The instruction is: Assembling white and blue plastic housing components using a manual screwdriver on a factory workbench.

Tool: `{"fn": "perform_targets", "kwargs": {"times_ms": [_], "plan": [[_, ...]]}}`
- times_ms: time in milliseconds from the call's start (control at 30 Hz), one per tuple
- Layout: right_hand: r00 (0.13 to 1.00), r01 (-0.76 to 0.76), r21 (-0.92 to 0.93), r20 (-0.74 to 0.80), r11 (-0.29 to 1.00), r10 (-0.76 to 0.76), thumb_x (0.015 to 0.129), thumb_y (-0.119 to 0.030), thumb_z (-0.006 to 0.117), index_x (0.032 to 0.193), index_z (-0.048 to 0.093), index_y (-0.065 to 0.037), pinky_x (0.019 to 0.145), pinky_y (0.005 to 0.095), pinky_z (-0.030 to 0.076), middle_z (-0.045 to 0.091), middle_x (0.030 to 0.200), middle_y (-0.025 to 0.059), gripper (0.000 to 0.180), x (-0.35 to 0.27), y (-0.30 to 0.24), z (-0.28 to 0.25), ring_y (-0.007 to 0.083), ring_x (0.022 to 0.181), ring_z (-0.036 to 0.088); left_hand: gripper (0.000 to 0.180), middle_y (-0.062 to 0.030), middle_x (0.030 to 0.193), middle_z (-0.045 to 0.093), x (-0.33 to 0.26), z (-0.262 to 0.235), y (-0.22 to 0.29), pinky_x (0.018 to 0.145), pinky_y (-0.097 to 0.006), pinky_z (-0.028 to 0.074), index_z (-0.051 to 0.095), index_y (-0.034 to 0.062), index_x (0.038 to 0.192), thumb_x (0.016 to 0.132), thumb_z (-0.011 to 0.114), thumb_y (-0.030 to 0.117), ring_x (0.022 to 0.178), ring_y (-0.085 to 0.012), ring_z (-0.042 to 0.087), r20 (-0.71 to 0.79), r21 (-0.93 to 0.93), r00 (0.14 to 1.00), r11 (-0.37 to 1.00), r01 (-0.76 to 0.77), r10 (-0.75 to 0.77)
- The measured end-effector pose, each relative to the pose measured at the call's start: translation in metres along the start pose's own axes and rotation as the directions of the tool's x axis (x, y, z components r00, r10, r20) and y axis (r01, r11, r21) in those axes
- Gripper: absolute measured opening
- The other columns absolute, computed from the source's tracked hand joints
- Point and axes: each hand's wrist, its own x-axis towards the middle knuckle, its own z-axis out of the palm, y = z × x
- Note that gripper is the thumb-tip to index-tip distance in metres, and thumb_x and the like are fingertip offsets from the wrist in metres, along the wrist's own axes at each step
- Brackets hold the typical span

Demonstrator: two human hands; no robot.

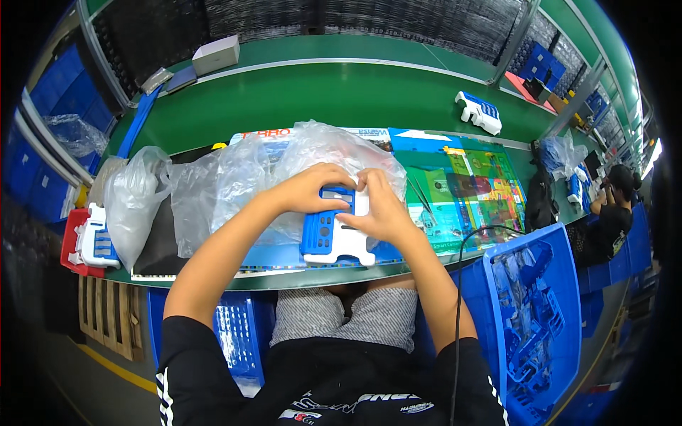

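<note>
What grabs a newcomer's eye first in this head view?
Dead centre, the left hand and right hand both grip a blue-and-white plastic toy piece at the near edge of the green bench. Behind and to their left lies a heap of crumpled clear plastic bags. At lower right stands a blue crate full of similar blue parts, and another such toy piece lies alone farther back on the right.

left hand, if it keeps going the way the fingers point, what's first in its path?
Likely the right hand: the left hand points right across the top of the blue-and-white toy, and their fingertips nearly meet there. Depth is unclear.
</note>
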Motion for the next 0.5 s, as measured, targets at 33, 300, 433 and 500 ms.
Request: {"fn": "perform_targets", "kwargs": {"times_ms": [33,300,433,500], "plan": [[1.000,-0.003,0.000,0.000,1.000,0.003,0.071,-0.031,0.087,0.130,0.045,0.000,0.092,0.0465,0.049,0.053,0.122,0.0257,0.079,0.001,0.003,0.001,0.0416,0.109,0.057,0.039,-0.0154,0.128,0.064,0.000,0.001,0.000,0.108,-0.045,0.041,0.072,0.0106,0.117,0.083,0.078,0.030,0.122,-0.0345,0.056,0.016,0.003,0.999,0.999,0.035,-0.035],[0.989,0.139,-0.026,0.047,0.990,-0.137,0.079,-0.034,0.082,0.141,0.042,-0.001,0.104,0.0488,0.045,0.051,0.137,0.0250,0.080,0.003,0.011,0.004,0.0441,0.126,0.051,0.029,-0.0131,0.131,0.063,0.001,0.001,0.003,0.105,-0.044,0.042,0.079,0.0144,0.107,0.081,0.078,0.026,0.114,-0.0334,0.056,-0.020,0.088,0.998,0.995,0.055,-0.053],[0.984,0.175,-0.042,0.034,0.984,-0.173,0.080,-0.033,0.081,0.138,0.047,-0.001,0.103,0.0484,0.046,0.051,0.136,0.0239,0.074,0.001,0.014,0.005,0.0434,0.124,0.052,0.028,-0.0131,0.130,0.064,0.002,0.003,0.006,0.105,-0.044,0.042,0.079,0.0130,0.105,0.080,0.079,0.026,0.115,-0.0337,0.056,-0.024,0.062,0.997,0.995,0.076,-0.075],[0.986,0.162,-0.035,0.038,0.986,-0.160,0.080,-0.032,0.081,0.138,0.048,-0.003,0.103,0.0477,0.046,0.053,0.135,0.0226,0.073,0.002,0.013,0.004,0.0426,0.125,0.052,0.027,-0.0129,0.129,0.064,0.002,0.005,0.005,0.104,-0.044,0.042,0.078,0.0112,0.103,0.080,0.079,0.026,0.115,-0.0340,0.056,-0.037,0.093,0.997,0.993,0.070,-0.067]]}}
